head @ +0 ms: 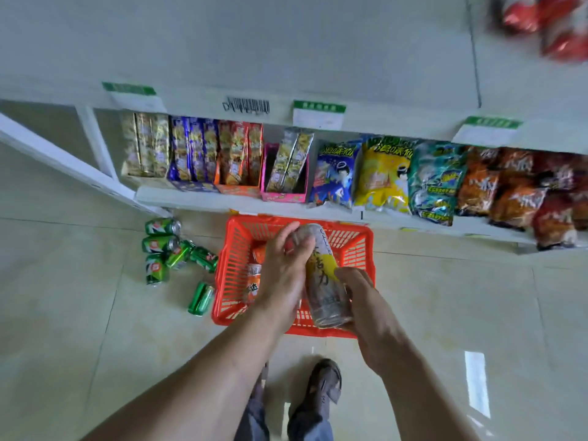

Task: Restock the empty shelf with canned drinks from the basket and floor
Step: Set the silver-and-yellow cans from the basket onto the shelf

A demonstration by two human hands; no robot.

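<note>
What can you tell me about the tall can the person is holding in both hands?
The tall can is slim and looks like metal, silvery grey with a yellow patch and big dark characters down its side. It is tilted, its top end pointing toward the shelves. The left hand grips its upper part and the right hand holds its lower end. It is held up over the red basket, not resting in it.

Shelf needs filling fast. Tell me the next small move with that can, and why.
Probably lift the tall can up to the bare upper shelf: both the left hand and right hand already grip it above the red basket.
</note>
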